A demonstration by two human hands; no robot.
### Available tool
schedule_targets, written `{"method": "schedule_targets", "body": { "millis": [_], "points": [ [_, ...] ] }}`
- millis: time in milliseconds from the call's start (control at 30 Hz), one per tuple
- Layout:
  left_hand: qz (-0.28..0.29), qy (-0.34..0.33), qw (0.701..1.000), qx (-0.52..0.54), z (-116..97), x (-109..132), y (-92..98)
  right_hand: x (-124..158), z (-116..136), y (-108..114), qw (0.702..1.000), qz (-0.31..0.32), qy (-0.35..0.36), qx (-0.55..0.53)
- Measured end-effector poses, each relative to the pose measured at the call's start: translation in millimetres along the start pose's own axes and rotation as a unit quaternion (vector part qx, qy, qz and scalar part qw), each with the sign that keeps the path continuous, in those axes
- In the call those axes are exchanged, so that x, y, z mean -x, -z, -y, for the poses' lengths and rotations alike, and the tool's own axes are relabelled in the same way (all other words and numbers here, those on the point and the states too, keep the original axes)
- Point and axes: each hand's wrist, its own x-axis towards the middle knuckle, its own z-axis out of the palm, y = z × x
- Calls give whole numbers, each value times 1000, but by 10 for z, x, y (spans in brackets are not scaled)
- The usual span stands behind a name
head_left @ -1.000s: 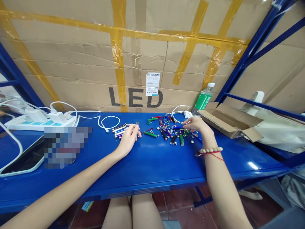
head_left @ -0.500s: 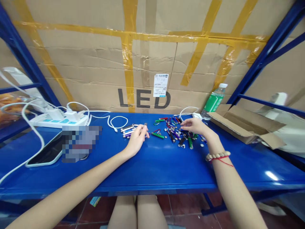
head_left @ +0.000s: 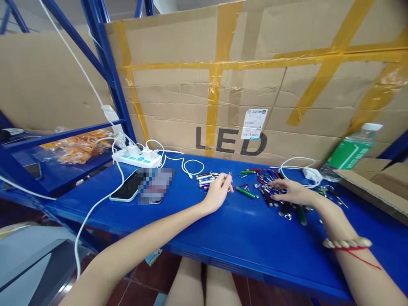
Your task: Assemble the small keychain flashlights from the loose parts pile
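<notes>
My left hand (head_left: 219, 192) rests on the blue table, its fingers closed around a mini flashlight (head_left: 229, 174); only a silver end shows above them. Beside it on the left lies a row of mini flashlights (head_left: 205, 180) with silver ends. Between my hands is a green mini flashlight (head_left: 245, 192) with a clip. My right hand (head_left: 291, 192) reaches over a heap of coloured mini flashlights (head_left: 265, 197), thumb and fingers apart. Its fingertips are at the heap, and the palm hides part of it. Several small round silver pieces lie among the tubes.
Two phones (head_left: 126, 187), one blurred out, lie left near a white power strip (head_left: 137, 159) with trailing cables. A green-labelled bottle (head_left: 350, 151) and an open cardboard box (head_left: 376, 191) stand right. A large taped carton (head_left: 178, 102) walls off the back.
The view has swung left, so everything appears further right. My right hand has moved left over the heap, its fingers spreading. My left hand stays beside the row, still closed.
</notes>
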Motion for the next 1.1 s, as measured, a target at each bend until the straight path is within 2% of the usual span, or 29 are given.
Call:
{"method": "schedule_targets", "body": {
  "millis": [100,167,300,400,567,967,1100],
  "points": [
    [1,-3,1000,-2,-9,7,9,-21,73,-24,999,37,-22,28],
    [1,-7,1000,-3,-3,8,12,-29,101,-33,997,23,-32,73],
    [-1,-13,1000,-2,22,-1,10,-32,64,-14,992,5,-2,129],
    [3,-15,1000,3,33,-14,-1,-26,-15,24,995,-17,-26,95],
    [9,-3,1000,7,20,-20,-22,-2,-104,76,998,-6,-63,18],
    [13,11,1000,-4,-25,-4,-34,61,-67,148,989,-18,-100,111],
    [12,5,1000,-4,-11,-9,-35,52,-55,135,992,-27,-83,92]
  ]
}}
